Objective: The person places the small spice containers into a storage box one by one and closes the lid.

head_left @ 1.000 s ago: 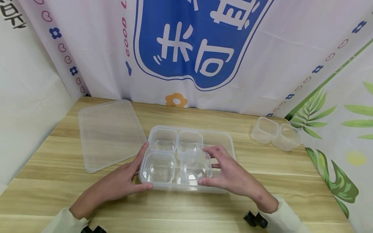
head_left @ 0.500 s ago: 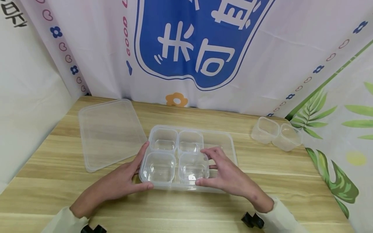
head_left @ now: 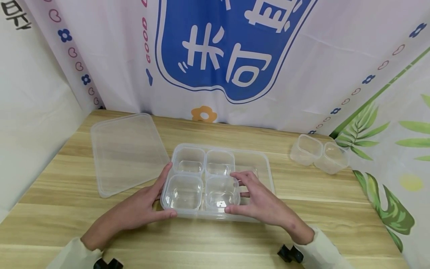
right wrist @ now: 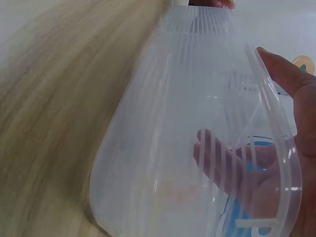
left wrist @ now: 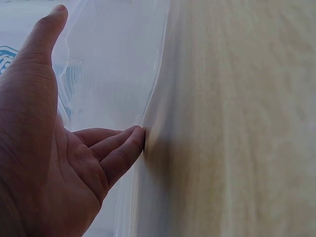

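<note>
— Room and surface first?

— At the left edge of the frame, a plain pale sheet (head_left: 33,112). Across the top, a white hanging cloth (head_left: 117,74) with a blue emblem (head_left: 231,22) at upper centre and an orange flower (head_left: 195,114) below. At the right edge, a leaf-printed sheet (head_left: 420,168). Across the middle and bottom, a wood-grained surface (head_left: 201,243), streaked yellow-brown.

— Materials and shapes?

— Left of centre, a flat frosted lid (head_left: 129,157) with rounded corners. At centre, a shallow oblong box (head_left: 252,160), clear plastic, glinting along the rim.

— And each hand?

— Left hand (head_left: 141,207): just left of centre, uncurled and steady against the left end of the box, thumb along the near rim. Right hand (head_left: 260,198): right of centre, thumb at the near corner and forefinger at the far corner of the near right cup (head_left: 221,192), so grasping it.

— Containers, and contents?

— Inside the box, two rows of squarish, see-through cups: far left cup (head_left: 189,160), near left cup (head_left: 184,194), far right cup (head_left: 220,162), and, within the right hand's pinch, the near right one. Farther right in the frame, on the surface, two loose cups (head_left: 305,151), side by side, beside the leaf-printed sheet.
</note>
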The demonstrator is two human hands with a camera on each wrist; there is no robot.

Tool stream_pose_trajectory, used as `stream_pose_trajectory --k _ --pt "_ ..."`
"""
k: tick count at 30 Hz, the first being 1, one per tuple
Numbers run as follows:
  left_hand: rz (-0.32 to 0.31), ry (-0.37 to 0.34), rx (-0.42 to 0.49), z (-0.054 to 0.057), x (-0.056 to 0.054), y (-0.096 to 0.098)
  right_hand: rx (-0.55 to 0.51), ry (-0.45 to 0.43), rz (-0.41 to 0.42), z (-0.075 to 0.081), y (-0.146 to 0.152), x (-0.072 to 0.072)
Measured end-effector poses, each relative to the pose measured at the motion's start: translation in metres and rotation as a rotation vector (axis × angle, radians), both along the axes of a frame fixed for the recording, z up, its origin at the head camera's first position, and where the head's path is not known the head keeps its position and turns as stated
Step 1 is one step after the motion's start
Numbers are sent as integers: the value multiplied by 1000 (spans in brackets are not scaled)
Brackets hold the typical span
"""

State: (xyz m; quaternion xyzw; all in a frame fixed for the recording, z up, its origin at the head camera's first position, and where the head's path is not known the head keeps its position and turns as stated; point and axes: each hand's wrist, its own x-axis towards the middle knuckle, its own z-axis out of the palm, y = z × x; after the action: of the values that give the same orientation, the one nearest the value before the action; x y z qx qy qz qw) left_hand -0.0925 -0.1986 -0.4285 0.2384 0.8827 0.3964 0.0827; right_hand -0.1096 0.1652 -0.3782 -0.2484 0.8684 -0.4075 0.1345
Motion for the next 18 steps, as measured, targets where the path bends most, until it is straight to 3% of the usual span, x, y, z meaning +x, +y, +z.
stream_pose_trajectory --k 18 --pt "2 12 -2 0 0 1 5 3 25 -2 0 3"
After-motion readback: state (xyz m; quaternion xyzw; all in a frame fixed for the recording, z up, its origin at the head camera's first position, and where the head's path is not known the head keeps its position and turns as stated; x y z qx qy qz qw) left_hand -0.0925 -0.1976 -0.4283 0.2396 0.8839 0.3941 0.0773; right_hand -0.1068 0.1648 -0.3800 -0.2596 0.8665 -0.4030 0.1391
